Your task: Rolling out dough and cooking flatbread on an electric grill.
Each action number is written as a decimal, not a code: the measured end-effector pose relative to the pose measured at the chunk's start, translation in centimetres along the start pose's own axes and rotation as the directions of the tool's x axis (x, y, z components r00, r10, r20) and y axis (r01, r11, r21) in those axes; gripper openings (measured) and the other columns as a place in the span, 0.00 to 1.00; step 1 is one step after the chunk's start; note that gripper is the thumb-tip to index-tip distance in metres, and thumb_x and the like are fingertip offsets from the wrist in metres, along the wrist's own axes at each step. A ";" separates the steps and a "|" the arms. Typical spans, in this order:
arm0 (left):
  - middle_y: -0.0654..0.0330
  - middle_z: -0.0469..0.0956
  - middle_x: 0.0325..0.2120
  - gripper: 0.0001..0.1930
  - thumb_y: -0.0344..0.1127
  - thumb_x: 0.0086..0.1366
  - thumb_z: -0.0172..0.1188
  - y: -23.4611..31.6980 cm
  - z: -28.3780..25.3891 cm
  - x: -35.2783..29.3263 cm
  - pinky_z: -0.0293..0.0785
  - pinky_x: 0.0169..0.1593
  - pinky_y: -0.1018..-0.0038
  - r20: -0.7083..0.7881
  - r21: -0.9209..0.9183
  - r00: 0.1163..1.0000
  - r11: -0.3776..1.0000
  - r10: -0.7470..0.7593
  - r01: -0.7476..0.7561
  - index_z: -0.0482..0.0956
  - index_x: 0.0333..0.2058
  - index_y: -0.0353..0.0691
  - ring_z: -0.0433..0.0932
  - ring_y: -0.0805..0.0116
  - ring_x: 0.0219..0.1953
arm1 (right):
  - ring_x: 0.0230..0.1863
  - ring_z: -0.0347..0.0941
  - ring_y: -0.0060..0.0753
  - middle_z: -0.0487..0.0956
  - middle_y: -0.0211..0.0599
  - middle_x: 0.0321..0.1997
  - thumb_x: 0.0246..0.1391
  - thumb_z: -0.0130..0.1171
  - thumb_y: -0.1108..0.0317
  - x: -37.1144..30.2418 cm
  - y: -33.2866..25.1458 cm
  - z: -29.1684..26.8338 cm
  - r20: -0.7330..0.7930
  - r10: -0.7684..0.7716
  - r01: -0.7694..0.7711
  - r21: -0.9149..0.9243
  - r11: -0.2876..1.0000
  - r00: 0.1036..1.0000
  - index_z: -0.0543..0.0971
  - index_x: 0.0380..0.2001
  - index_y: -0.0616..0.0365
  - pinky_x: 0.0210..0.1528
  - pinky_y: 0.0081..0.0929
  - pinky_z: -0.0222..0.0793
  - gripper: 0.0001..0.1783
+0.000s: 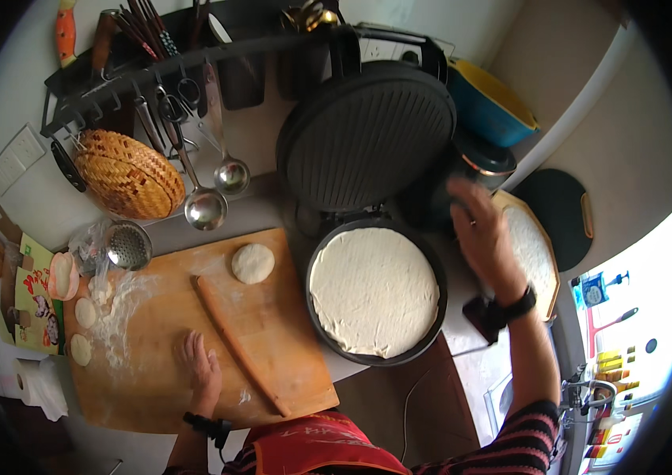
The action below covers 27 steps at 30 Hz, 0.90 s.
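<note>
My left hand [202, 369] rests on the wooden board [146, 396] with its fingers apart, holding nothing. Beside it, a thin wooden rolling pin [241, 344] lies slanted across the board. Farther back sits a round dough ball [253, 264]. Slightly blurred, my right hand [482, 233] is raised right of the electric griddle [442, 317], fingers loosely extended and nothing visible in them. A flat round of dough [374, 293] covers most of the griddle's lower pan. The ridged lid [367, 134] stands up behind it.
Small dough pieces [81, 350] and scattered flour lie at the board's left. A strainer [129, 245], woven basket [131, 174] and ladles [206, 208] are near the back wall. Right of the griddle are a floury tray [530, 245] and a dark round lid [555, 214]. A cable [407, 408] hangs in front.
</note>
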State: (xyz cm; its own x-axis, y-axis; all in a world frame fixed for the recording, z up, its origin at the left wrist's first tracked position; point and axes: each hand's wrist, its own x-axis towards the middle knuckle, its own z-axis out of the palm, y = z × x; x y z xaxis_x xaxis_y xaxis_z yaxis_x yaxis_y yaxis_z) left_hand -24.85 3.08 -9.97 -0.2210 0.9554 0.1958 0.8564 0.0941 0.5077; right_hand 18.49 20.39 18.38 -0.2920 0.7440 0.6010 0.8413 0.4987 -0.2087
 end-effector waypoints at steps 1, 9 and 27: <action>0.47 0.61 0.59 0.24 0.29 0.58 0.54 -0.5 -0.2 -0.5 0.45 0.66 0.46 0.006 0.108 1.000 0.994 0.003 -0.004 0.65 0.54 0.34 0.56 0.47 0.63 | 0.48 0.73 0.51 0.76 0.51 0.46 0.53 0.52 0.75 3.6 -0.2 -0.4 0.001 0.041 -0.041 0.094 0.995 0.999 0.74 0.44 0.64 0.50 0.36 0.70 0.14; 0.46 0.65 0.56 0.22 0.30 0.56 0.55 -0.8 0.3 -0.7 0.45 0.66 0.45 -0.015 0.154 0.998 0.986 0.064 -0.061 0.69 0.50 0.32 0.58 0.45 0.62 | 0.61 0.65 0.42 0.71 0.47 0.57 0.56 0.49 0.75 23.6 5.0 2.8 0.281 -0.437 0.508 -0.633 0.585 0.854 0.74 0.46 0.67 0.65 0.31 0.60 0.15; 0.49 0.61 0.60 0.23 0.34 0.60 0.51 -1.6 1.6 -0.9 0.43 0.66 0.45 0.011 0.228 0.994 0.968 0.105 -0.105 0.67 0.54 0.33 0.55 0.49 0.65 | 0.41 0.70 0.40 0.74 0.36 0.40 0.49 0.52 0.77 -9.2 -4.4 -8.5 0.674 0.006 0.222 -0.251 0.942 0.739 0.75 0.38 0.56 0.45 0.32 0.65 0.11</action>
State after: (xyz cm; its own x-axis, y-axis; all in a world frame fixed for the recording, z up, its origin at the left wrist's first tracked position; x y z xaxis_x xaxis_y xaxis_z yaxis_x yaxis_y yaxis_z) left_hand -25.30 2.48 -12.33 -0.1245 0.9631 0.2388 0.9585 0.0545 0.2800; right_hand 21.36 7.62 20.34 -0.5177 0.8521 -0.0775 0.8421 0.5234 0.1298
